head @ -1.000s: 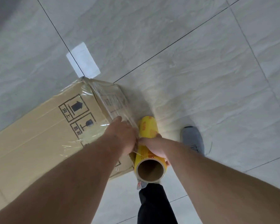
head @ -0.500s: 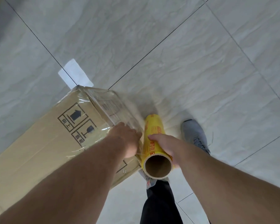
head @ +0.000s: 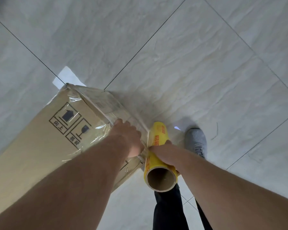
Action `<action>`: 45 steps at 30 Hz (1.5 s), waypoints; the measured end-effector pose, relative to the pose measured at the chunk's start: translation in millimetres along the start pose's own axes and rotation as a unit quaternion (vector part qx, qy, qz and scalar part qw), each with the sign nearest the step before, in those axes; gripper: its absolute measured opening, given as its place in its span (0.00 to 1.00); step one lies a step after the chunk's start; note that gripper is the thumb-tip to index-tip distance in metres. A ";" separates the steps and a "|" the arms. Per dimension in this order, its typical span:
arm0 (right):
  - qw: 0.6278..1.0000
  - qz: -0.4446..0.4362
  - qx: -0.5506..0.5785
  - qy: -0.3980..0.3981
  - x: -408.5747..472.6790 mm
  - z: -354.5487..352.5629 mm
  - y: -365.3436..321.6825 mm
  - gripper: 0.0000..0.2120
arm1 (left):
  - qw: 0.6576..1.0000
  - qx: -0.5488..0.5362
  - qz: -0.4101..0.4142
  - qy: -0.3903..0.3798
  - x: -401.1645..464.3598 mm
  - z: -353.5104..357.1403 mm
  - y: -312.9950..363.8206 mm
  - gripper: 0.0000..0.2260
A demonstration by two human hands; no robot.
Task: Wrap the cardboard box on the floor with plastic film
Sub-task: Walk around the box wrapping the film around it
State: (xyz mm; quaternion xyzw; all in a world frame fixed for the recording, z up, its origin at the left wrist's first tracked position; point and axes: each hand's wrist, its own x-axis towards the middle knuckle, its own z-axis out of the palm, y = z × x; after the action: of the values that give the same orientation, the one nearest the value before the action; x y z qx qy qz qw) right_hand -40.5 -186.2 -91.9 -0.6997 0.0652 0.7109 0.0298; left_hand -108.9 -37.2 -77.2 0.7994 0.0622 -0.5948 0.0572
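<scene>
A long brown cardboard box [head: 40, 140] lies on the tiled floor at the left, its near end covered in clear plastic film [head: 96, 105]. My left hand [head: 128, 136] presses flat on the film at the box's top right edge. My right hand [head: 165, 153] grips a yellow roll of film [head: 158, 146] with a cardboard core, held right beside the box's end. A short stretch of film runs from the roll to the box between my hands.
Grey marble-look floor tiles [head: 189, 63] with dark joints spread all around. My grey shoe [head: 196, 140] stands just right of the roll, my dark trouser leg [head: 168, 209] below it. A bright light reflection [head: 65, 77] lies behind the box.
The roll has stayed beside the box's end while my right hand shifted on it. My left hand slid slightly along the box edge. The view has tilted a little.
</scene>
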 end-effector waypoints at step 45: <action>0.795 0.043 0.588 -0.143 0.7 67.3 98.6 0.31 | 0.996 0.075 0.039 0.011 -10.1 14.4 53.2 0.19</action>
State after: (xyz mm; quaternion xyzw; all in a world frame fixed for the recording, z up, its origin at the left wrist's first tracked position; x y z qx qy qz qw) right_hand -120.4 -274.8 -86.8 -0.4342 0.4951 0.6286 0.4138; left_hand -116.5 -92.3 -70.7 0.8094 -0.0126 -0.5867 0.0197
